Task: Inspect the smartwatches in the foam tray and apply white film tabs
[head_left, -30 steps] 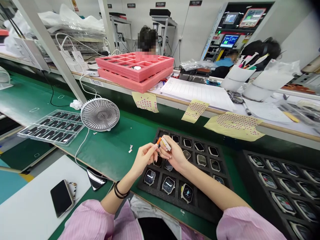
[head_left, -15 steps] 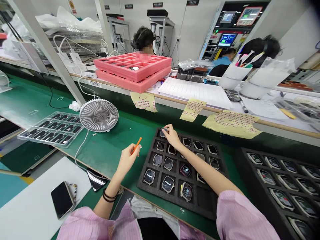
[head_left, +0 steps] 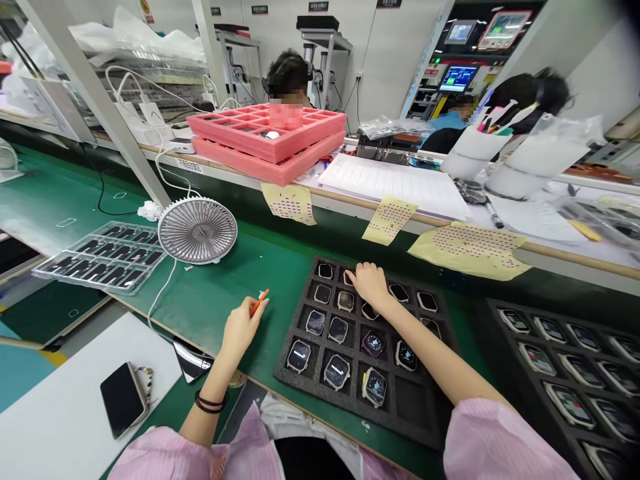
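Black foam tray [head_left: 295,333]: on the green bench [head_left: 200,313], holding watches [head_left: 338,330] in rows; slots at its near right corner show bare.
Right hand [head_left: 369,283]: over the tray's far row, fingers bent down onto the watches there; grasping or only touching, cannot tell.
Left hand [head_left: 241,330]: left of the tray, fingers clenched round an orange stick [head_left: 259,303].
Around the tray: second tray [head_left: 493,327] right, fan [head_left: 197,230] far left, phone [head_left: 123,400] near left.

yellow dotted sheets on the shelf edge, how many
3 yellow dotted sheets: the left one and the middle one hang from the shelf edge, and the right one hangs furthest along. Others could be out of view.
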